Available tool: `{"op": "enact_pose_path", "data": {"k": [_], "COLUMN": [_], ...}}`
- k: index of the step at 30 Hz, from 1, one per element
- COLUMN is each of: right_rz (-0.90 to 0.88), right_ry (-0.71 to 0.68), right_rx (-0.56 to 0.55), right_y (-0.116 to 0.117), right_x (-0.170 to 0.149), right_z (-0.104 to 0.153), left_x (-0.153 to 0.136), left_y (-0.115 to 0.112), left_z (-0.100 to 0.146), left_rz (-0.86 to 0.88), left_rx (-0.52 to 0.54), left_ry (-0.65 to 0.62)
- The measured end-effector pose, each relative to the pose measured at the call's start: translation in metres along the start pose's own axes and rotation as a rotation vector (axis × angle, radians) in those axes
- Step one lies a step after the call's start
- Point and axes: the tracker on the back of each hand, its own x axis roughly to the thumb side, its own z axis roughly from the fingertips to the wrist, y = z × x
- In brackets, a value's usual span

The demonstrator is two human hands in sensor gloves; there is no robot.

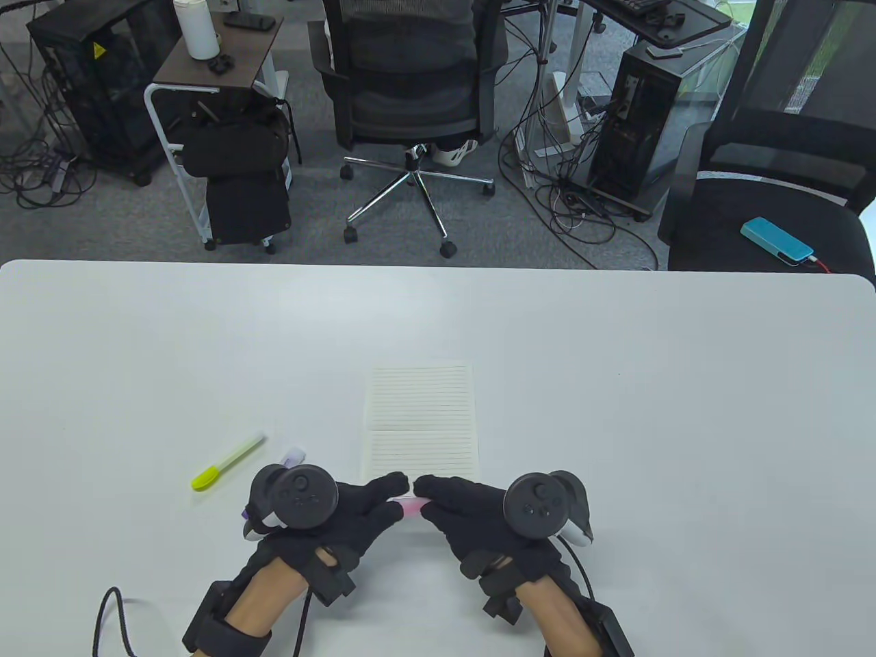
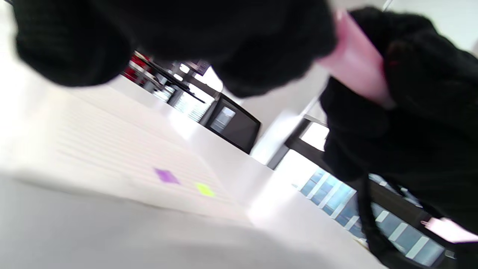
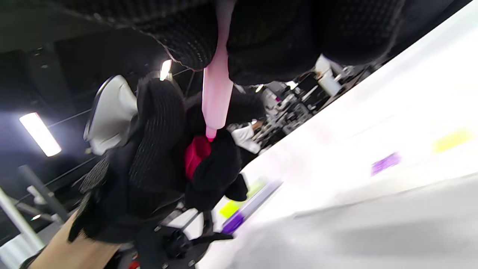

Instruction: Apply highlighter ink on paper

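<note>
A lined paper (image 1: 421, 424) lies at the table's middle. It carries a purple mark (image 2: 166, 175) and a yellow mark (image 2: 204, 189). Just below its near edge, both hands meet on a pink highlighter (image 1: 413, 507). My right hand (image 1: 431, 494) grips the pink barrel (image 3: 216, 93), whose tip (image 3: 211, 133) is bare. My left hand (image 1: 390, 491) pinches the darker pink cap (image 3: 197, 154), right at the tip. In the left wrist view the barrel (image 2: 354, 71) shows between the black gloves.
A yellow-green highlighter (image 1: 226, 462) lies left of the paper. A purple one (image 1: 293, 455) lies beside it, partly hidden by the left tracker. Beyond the table's far edge stand office chairs, and one at the right holds a blue device (image 1: 777, 239).
</note>
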Motion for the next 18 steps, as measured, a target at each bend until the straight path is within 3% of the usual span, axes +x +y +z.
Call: {"op": "enact_pose_path", "data": {"k": [2,4,8,13,18], "right_rz": [0.021,0.040,0.008,0.050,0.060], "right_ry": [0.046,0.077,0.120,0.152,0.162], "right_rx": [-0.017,-0.039,-0.032,0.004,0.032], "right_y": [-0.007,-0.012,-0.012,-0.006,-0.001], "right_x": [-0.006,-0.012,-0.020,-0.023,-0.025], "right_z": [0.002,0.004,0.004,0.003,0.001], "left_x": [-0.005,-0.010,-0.013,-0.012,-0.010], "left_y": [0.004,0.005,-0.010,-0.025,-0.030], "left_z": [0.002,0.003,0.000,-0.004,-0.005], "left_rz": [-0.092,-0.211,-0.247,-0.382,-0.446], "left_rx": [-0.010,-0.093,-0.248,-0.355,-0.394], "left_ry": [0.091,0.141,0.232,0.263,0.277]}}
